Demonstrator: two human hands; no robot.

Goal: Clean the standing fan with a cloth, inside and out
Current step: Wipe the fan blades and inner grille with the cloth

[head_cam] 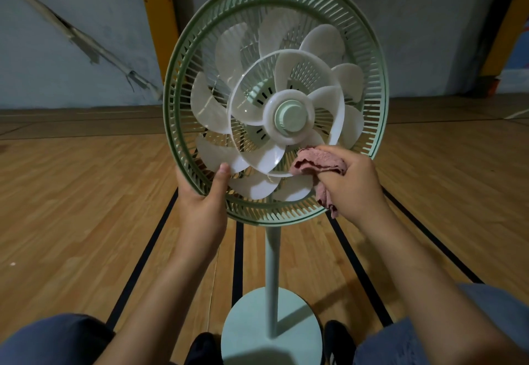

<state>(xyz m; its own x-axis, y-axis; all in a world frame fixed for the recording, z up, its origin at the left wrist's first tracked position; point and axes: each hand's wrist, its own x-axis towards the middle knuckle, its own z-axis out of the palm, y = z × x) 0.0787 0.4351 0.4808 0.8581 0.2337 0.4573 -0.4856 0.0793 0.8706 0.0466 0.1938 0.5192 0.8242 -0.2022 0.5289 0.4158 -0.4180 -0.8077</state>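
Two bare hands of ours work at the standing fan [274,101], which rises straight ahead of us on a pale green pole [272,273] from a round base [249,330] set on the wooden floor [80,193]. Its front grille is off, so the white translucent blades [257,158] and the pale green hub cap [290,117] stand bare inside the green rear guard [177,124]. Our left hand [200,207] grips the lower left rim of that guard, fingers wrapped behind it and the thumb laid up across the front, its tip touching the edge of one of the lower blades. Our right hand [352,184] is curled round a bunched pink cloth [317,161], holding the wad against the inner blades just below and to the right of the hub, while a loose tail of the cloth hangs down beneath the hand in front of the guard's lower rim. Black lines [237,256] run along the floorboards under the fan toward us. Our knees in blue-grey trousers [51,339] sit at either bottom corner, and dark shoes [203,347] show on each side of the base. Behind the fan we see a grey wall [71,35] with yellow padded posts [160,30] against it.
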